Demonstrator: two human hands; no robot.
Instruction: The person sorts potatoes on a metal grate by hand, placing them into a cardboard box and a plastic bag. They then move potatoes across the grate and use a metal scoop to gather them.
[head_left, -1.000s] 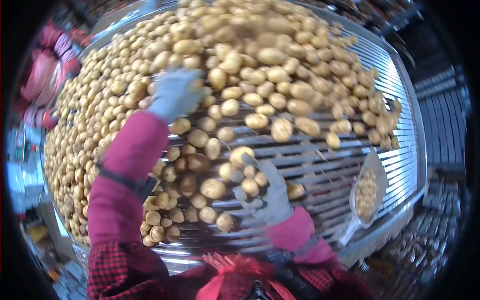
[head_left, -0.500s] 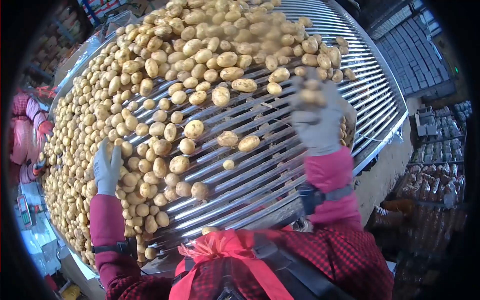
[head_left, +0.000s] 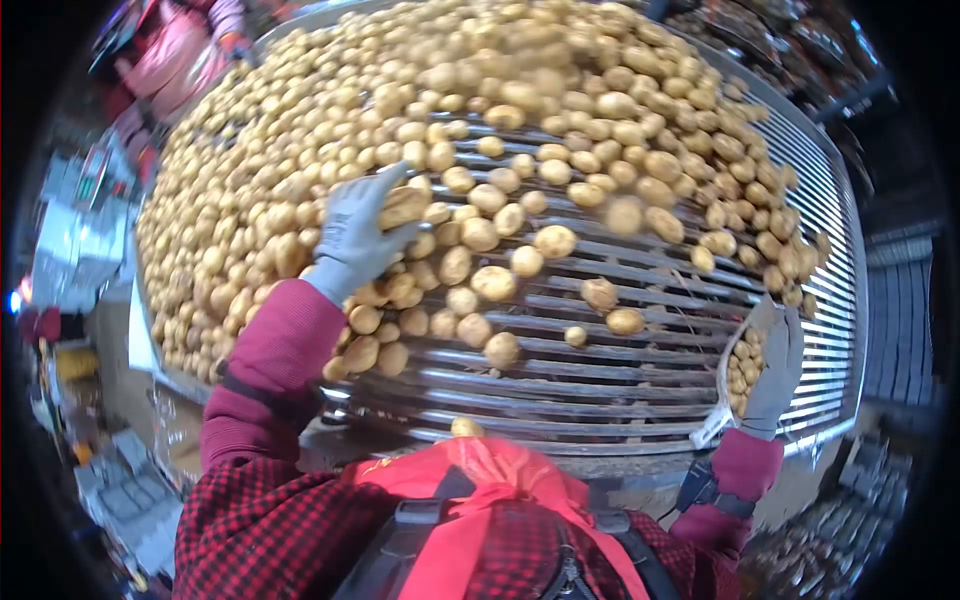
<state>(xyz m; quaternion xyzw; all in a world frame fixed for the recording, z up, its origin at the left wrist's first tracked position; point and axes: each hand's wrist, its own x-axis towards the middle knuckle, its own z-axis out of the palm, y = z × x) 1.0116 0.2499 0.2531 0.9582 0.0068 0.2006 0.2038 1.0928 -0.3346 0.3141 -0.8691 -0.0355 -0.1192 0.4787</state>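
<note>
Potatoes (head_left: pixel 270 150) cover much of a slatted metal table (head_left: pixel 560 375). My left hand (head_left: pixel 365 235), in a grey glove, has its fingers curved round a larger potato (head_left: pixel 404 207) amid the pile. At the right, my gloved right hand (head_left: pixel 775 370) rests at the side of a small container of little potatoes (head_left: pixel 742 375), its fingers extended along the rim. A few loose potatoes (head_left: pixel 600 294) lie on the bars between my hands. One potato (head_left: pixel 466 427) sits at the near edge.
Another person (head_left: pixel 175 60) in pink stands at the upper left beside the table. Grey-white boxes (head_left: pixel 85 235) are at the far left. Packed goods (head_left: pixel 840 520) lie at the lower right, and bags (head_left: pixel 760 40) at the upper right.
The view has turned to the right. My left hand has moved further into the pile, onto a potato. My right hand has come down from the upper bars to the small container.
</note>
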